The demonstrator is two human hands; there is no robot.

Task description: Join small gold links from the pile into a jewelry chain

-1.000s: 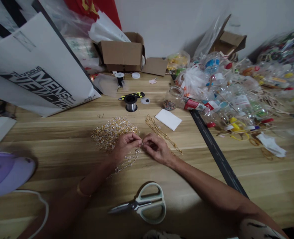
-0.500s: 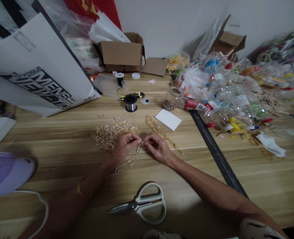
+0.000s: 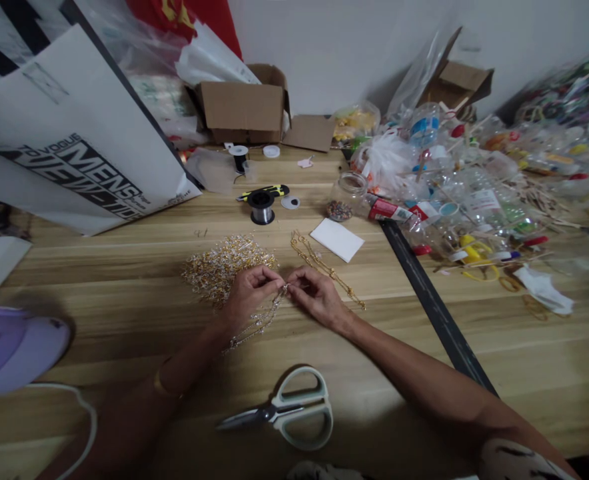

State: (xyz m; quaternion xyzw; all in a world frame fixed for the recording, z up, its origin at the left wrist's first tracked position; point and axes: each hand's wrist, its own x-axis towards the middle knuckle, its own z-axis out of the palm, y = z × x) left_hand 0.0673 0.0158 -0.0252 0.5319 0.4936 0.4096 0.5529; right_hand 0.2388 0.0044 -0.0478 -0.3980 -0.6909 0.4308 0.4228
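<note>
My left hand [image 3: 251, 291] and my right hand [image 3: 315, 295] meet fingertip to fingertip over the table. Both pinch one end of a silvery beaded chain [image 3: 262, 325], which trails down and to the left onto the wood. The exact spot they grip is too small to make out. Behind my left hand spreads a heap of gold and clear beaded strands [image 3: 219, 267]. A gold chain [image 3: 319, 262] lies just beyond my right hand. Nearer to me, white-handled scissors [image 3: 302, 409] rest with their blades pointing left.
Past the hands stand a wire spool [image 3: 262, 208], a yellow-black utility knife [image 3: 274, 191], a white card [image 3: 337, 240] and a bead jar [image 3: 345, 197]. Plastic bottles [image 3: 474, 193] crowd the right. A large paper bag [image 3: 74, 147] and a purple object [image 3: 19, 347] are at left.
Almost nothing differs. Both hands keep their pinch on the beaded chain at the same place; the view has shifted very slightly.
</note>
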